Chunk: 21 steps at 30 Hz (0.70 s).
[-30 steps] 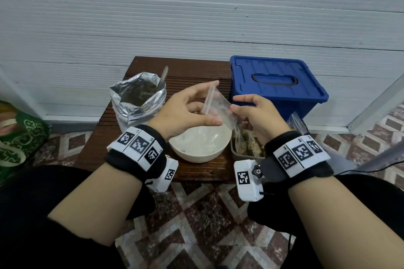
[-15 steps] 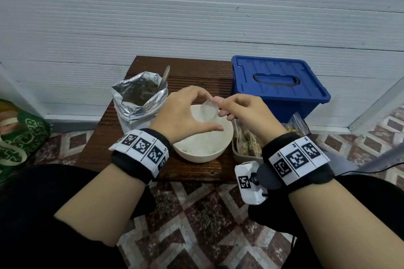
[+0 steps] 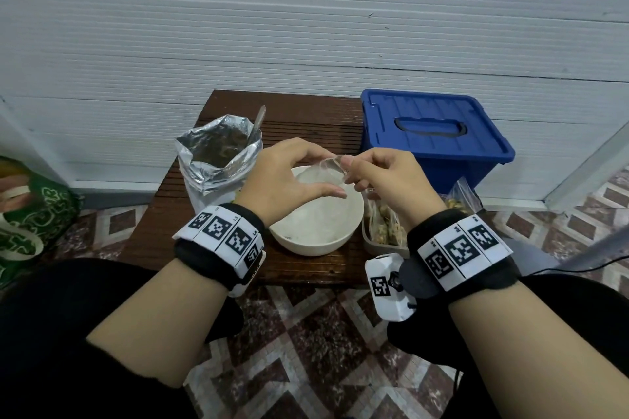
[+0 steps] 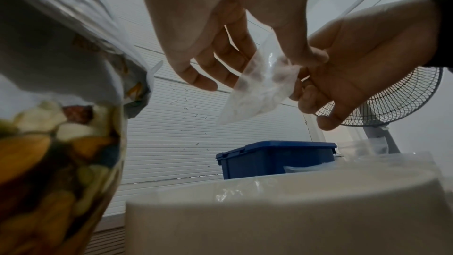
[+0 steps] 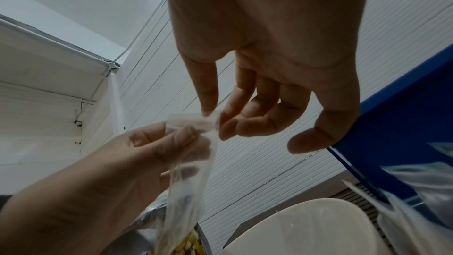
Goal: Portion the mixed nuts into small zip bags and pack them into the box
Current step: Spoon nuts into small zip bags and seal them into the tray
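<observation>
A small, empty clear zip bag hangs over the white bowl. My left hand and right hand both pinch its top edge from opposite sides. In the right wrist view, my right hand's thumb and forefinger pinch the zip bag's strip, and my left hand holds it beside them. In the left wrist view the zip bag dangles below both hands. The open foil bag of mixed nuts stands to the left with a spoon in it. The blue box stands at the right with its lid on.
A clear tub with filled zip bags sits just right of the bowl. All stand on a small dark wooden table against a white slatted wall. A green bag lies on the floor at left; a fan stands at right.
Both hands have drawn closer together over the bowl. The zip bag, held upright and spread a second ago, is now pinched at its top between the fingertips.
</observation>
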Available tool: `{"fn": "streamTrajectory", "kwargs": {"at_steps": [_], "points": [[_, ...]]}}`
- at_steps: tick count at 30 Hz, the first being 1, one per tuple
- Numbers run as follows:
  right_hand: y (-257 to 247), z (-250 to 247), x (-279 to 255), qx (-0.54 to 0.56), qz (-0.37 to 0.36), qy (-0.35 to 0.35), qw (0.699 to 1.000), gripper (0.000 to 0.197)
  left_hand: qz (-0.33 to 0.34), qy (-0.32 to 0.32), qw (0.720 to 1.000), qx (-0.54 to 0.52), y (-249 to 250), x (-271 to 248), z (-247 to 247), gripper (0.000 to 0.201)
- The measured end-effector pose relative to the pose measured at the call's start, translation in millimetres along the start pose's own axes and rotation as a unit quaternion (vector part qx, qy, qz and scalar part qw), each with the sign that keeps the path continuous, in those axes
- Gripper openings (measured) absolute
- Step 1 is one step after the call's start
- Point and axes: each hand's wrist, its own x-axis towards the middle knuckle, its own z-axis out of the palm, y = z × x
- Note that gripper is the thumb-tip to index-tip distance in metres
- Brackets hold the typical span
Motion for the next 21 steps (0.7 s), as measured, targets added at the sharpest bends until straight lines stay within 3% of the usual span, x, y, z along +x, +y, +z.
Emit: {"fn": "streamTrajectory", "kwargs": {"at_steps": [9, 15, 21], "points": [[-10, -4, 4, 0.058, -0.016, 0.022, 0.998, 0.029, -0.001, 0.071, 0.997, -0.002, 9, 5, -22, 0.047], [-29, 9, 17, 0.067, -0.028, 0.023, 0.997, 0.024, -0.038, 0.134, 0.99, 0.033, 23, 13, -70, 0.048], [-46, 47, 37, 0.031, -0.051, -0.01, 0.998, 0.018, -0.071, 0.226, 0.968, 0.077, 2, 10, -123, 0.05]]}}
